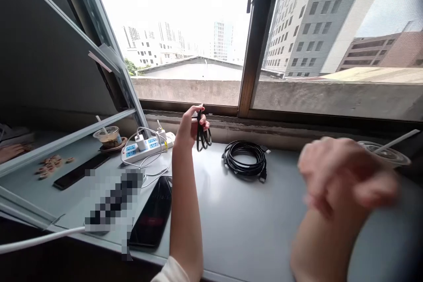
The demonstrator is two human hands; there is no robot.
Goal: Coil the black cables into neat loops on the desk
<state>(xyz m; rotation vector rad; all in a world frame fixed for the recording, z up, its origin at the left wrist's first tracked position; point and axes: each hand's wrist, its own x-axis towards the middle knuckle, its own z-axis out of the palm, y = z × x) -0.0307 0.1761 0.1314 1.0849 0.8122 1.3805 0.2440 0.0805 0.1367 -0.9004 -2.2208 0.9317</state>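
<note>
My left hand (pixel 191 128) is raised near the window sill. Its fingers close around a small looped bundle of thin black cable (pixel 204 137), which hangs down from them above the desk. To the right of it, a larger coil of black cable (pixel 245 158) lies flat on the desk, with its plug ends showing at the coil's edge. My right hand (pixel 346 172) is over the right part of the desk, in front of a clear plastic cup (pixel 395 154). Motion smears its fingers, and I cannot make out anything in it.
On the left are a white power strip (pixel 147 147) with chargers and a white cord, a dark phone (pixel 152 216), another dark phone (pixel 81 171), and a drink cup (pixel 108 136). A metal frame (pixel 71 139) crosses there. Someone's hand (pixel 13 152) shows at the far left.
</note>
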